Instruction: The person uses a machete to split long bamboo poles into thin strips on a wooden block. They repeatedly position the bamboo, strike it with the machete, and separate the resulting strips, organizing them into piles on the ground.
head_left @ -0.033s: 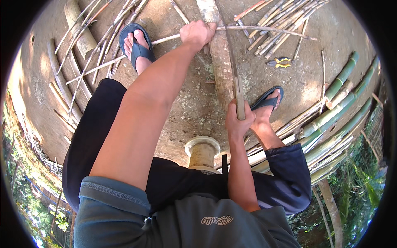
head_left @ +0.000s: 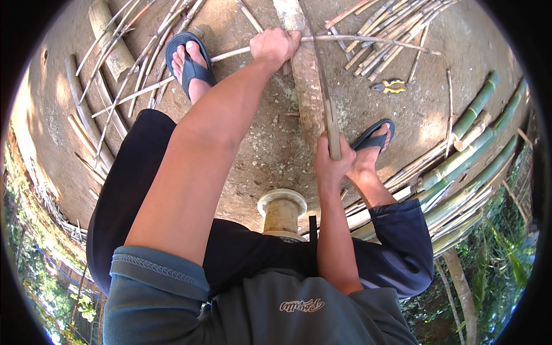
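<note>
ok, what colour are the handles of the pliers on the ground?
Mostly yellow; the handles show best in the head view.

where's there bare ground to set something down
Bare ground shows between the left forearm, the log and the spool-shaped block. Another patch lies between the pliers, right foot and a thin stick. Crowded: upper right, under the stick pile; far left, among scattered sticks.

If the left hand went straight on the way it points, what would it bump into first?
Probably the wooden beam, just ahead of the left hand; whether they touch is hard to tell.
</note>
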The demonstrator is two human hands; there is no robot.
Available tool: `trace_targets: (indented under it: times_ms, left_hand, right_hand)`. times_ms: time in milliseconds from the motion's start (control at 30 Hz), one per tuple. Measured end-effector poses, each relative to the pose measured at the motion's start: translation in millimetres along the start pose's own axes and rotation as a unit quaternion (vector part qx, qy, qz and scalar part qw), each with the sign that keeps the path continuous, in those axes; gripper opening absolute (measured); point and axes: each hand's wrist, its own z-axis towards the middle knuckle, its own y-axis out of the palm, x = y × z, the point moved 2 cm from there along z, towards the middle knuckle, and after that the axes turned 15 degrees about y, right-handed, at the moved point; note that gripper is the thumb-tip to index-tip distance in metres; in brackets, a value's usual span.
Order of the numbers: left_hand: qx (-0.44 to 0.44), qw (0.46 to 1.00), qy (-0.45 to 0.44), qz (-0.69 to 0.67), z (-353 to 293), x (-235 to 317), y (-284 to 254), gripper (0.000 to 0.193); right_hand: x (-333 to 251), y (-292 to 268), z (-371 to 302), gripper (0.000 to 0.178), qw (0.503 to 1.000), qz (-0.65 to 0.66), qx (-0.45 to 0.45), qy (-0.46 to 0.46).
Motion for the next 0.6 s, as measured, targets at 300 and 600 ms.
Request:
trace_targets:
  times_ms: [300,600]
  left_hand:
    - [-0.014,1.0,0.0,0.005,-5.9,4.6,1.0,0.061]
    - [-0.019,0.999,0.013,0.031,-3.8,8.0,-3.6,0.064]
  right_hand:
    - [5.6,-9.9,-14.0,0.009,1.0,-0.004,0.007,0.013]
    - [6.4,-15.7,-27.4,0.004,1.0,-0.001,0.013,0.006]
